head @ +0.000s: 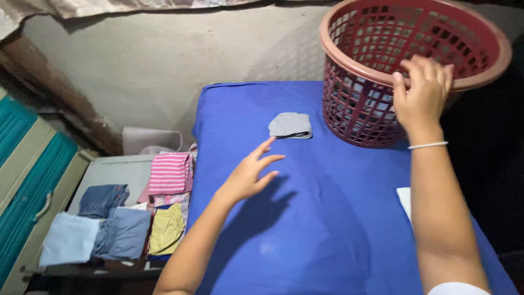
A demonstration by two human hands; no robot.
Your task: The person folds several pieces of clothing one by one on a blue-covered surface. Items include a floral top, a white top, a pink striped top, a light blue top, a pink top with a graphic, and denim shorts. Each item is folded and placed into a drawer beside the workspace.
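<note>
The right hand (421, 90) grips the near rim of a red plastic laundry basket (382, 65), with the fingers curled over the edge and the thumb on the outer side; a thin white band is around the wrist. The basket stands tilted at the far right of a table covered with a blue cloth (327, 218). The left hand (251, 172) hovers above the blue cloth near the middle, fingers spread and slightly bent, holding nothing. A little farther from this hand, and just left of the basket, lies a small folded grey cloth (290, 125), flat on the blue cover and not touching the basket. To the left of the table, lower down, folded clothes sit in piles: a pink striped piece (170, 173), a yellow one (166, 228), and several blue ones (101, 226).
</note>
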